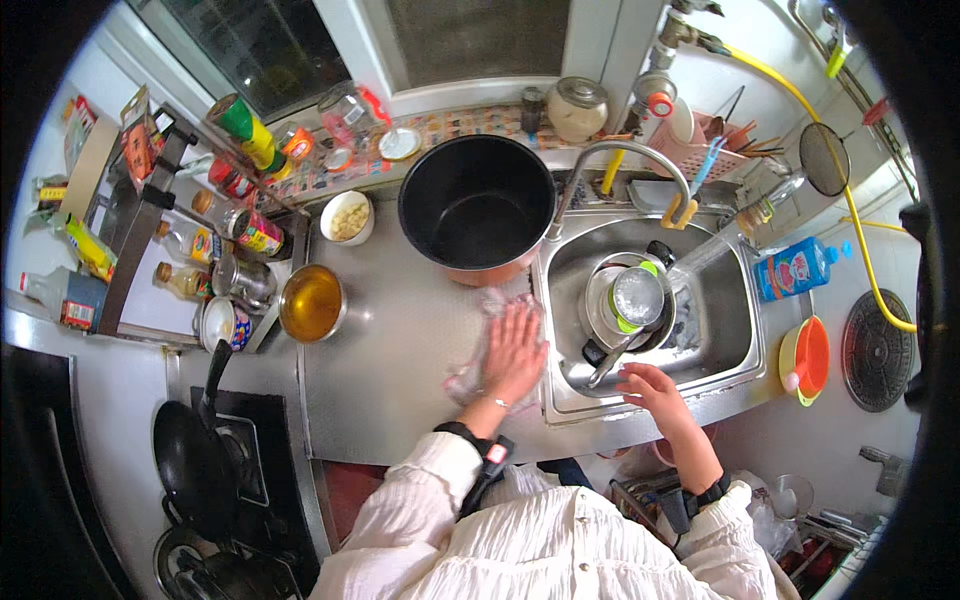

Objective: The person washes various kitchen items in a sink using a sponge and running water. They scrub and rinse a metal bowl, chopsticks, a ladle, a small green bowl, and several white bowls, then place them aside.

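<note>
My left hand [514, 352] lies flat, fingers extended, on a thin pale pink and white cloth [466, 381] spread on the steel countertop [375, 375]. Parts of the cloth show around the palm and beyond the fingertips. Just past them stands a large pot [480, 202] with a dark inside and a copper-coloured outside. Over the front rim of the steel sink [555, 375], my right hand [651, 390] hovers with bent fingers apart and nothing in them. Stacked metal pots [600, 300] sit in the sink, a lidded jar [637, 296] with a green rim on top.
A steel bowl of amber liquid [310, 304] and a white bowl of pale chopped pieces [348, 219] stand at the left. The curved faucet [630, 146] arches over the sink. A black wok [191, 469] rests on the stove. A blue detergent bottle [796, 268] stands right of the sink.
</note>
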The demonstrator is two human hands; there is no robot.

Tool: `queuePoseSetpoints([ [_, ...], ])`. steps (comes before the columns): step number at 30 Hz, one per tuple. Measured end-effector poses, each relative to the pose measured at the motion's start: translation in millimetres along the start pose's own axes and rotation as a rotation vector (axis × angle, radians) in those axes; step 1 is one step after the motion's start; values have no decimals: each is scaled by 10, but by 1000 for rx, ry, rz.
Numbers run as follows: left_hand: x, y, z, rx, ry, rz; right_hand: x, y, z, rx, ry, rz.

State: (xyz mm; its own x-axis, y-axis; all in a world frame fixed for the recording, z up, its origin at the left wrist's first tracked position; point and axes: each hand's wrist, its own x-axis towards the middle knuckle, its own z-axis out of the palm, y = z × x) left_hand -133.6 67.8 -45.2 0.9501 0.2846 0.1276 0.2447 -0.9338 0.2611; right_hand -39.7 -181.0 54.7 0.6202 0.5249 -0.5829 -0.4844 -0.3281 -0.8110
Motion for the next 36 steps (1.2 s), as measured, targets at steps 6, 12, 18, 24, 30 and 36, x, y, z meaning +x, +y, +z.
queuePoseSetpoints([
  [6, 200, 568, 76, -1031, -266, -228, -105, 37, -319, 76, 88, 48],
  [12, -471, 199, -627, -2439, -61, -432, 111, 80, -230, 106, 22, 58],
  [18, -1557, -621, -970, -1042, 61, -698, 453, 195, 838, -851, -188, -769],
  [24, -1918, -834, -991, -1017, 57, -768, 715, 686, 2021, -1278, -538, -1144],
  [30, -2101, -1020, -1089, -1034, 20, -810, 1274, 513, 1537, -1520, 237, -807],
  [36, -2090, -1107, -1124, -1023, -42, -753, 1454, 418, 1502, -1044, 451, -718],
])
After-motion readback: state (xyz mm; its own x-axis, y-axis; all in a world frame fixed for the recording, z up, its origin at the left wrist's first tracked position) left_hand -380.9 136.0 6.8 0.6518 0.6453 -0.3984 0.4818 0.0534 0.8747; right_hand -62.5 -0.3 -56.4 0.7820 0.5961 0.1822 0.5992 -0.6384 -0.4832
